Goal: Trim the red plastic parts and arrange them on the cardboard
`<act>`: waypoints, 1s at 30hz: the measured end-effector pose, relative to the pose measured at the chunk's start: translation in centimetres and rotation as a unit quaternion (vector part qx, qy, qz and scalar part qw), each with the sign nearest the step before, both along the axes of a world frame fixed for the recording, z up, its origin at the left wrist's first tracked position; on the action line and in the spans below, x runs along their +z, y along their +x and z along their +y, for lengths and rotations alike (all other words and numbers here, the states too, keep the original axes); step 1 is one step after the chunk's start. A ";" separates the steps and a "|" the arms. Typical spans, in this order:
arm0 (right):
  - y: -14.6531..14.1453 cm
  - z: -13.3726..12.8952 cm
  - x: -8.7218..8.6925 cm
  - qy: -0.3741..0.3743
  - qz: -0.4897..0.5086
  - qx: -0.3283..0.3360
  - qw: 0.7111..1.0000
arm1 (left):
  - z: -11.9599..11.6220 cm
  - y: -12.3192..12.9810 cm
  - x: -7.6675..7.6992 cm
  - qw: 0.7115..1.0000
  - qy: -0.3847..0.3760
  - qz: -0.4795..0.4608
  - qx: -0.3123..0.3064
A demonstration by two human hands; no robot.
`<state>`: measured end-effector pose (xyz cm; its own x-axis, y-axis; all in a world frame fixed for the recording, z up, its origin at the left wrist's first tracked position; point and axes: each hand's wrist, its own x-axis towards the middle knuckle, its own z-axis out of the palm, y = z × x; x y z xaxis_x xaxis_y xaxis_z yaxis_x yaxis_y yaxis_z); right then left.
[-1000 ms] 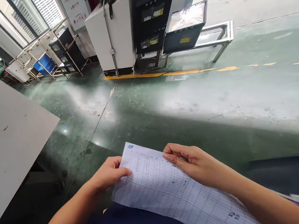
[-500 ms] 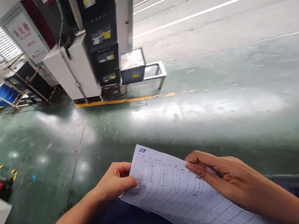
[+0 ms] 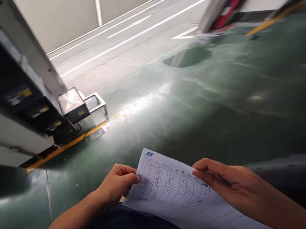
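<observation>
A white paper form (image 3: 176, 193) with a printed grid, handwritten entries and a blue logo at its top corner is held in front of my body. My left hand (image 3: 119, 181) pinches its left edge between thumb and fingers. On the other side, my right hand (image 3: 231, 183) grips the top right edge, thumb over the sheet. A thin dark object, perhaps a pen, shows between the right thumb and fingers. The lower part of the paper sags towards the bottom of the view.
Stacked black bins (image 3: 24, 93) stand at the left beside a white cabinet (image 3: 7, 136). A metal stool (image 3: 98, 100) carries another black bin (image 3: 75, 107). A yellow line (image 3: 70, 144) marks the glossy green floor (image 3: 196, 105). At the upper right a red object (image 3: 229, 10) is blurred near a pillar.
My view has swung right, so the bins and stool sit further left and tilted. A red object and pillar have entered at the upper right. Both hands keep their hold on the form.
</observation>
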<state>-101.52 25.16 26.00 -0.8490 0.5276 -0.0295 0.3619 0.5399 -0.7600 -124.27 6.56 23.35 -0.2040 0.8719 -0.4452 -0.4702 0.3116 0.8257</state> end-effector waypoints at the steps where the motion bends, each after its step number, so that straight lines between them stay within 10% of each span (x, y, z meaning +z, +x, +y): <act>1: 0.0 1.1 0.1 -0.003 0.006 -0.028 1.000 | 2.4 -0.8 0.4 1.000 0.001 0.001 -0.019; 30: 8.0 48.2 9.0 0.025 0.100 -0.367 0.925 | 67.5 2.6 9.1 0.943 0.065 0.027 -0.326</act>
